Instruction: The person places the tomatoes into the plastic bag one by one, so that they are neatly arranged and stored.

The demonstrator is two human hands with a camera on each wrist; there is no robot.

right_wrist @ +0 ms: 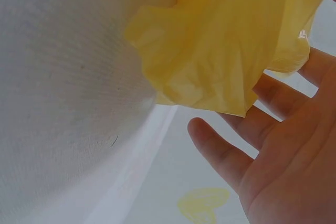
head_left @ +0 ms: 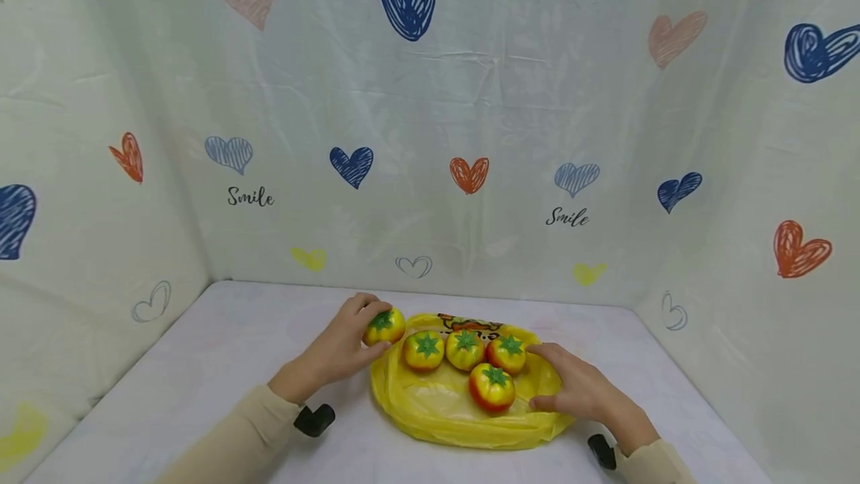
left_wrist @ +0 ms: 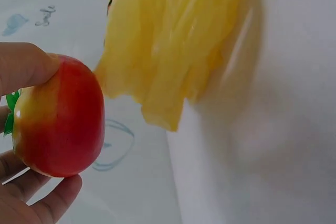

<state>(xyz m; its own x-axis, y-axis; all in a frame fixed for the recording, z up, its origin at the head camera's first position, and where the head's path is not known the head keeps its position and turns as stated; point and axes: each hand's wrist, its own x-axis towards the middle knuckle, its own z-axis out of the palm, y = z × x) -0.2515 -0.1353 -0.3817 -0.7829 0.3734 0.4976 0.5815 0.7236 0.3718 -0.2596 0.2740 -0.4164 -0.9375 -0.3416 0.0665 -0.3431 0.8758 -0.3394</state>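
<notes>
My left hand grips a toy tomato, yellow and red with a green star-shaped top, just past the left rim of a yellow plastic bag. In the left wrist view the thumb lies over that tomato and the fingers support it from below. Inside the opened bag sit several more toy tomatoes, one of them in front of the rest. At the bag's right side is my right hand, fingers spread and fairly straight, with the fingertips right at the plastic in the right wrist view.
The bag lies on a white table. A white curtain printed with hearts and "Smile" stands behind it and along both sides. Dark wrist straps sit at the cuffs of light sleeves.
</notes>
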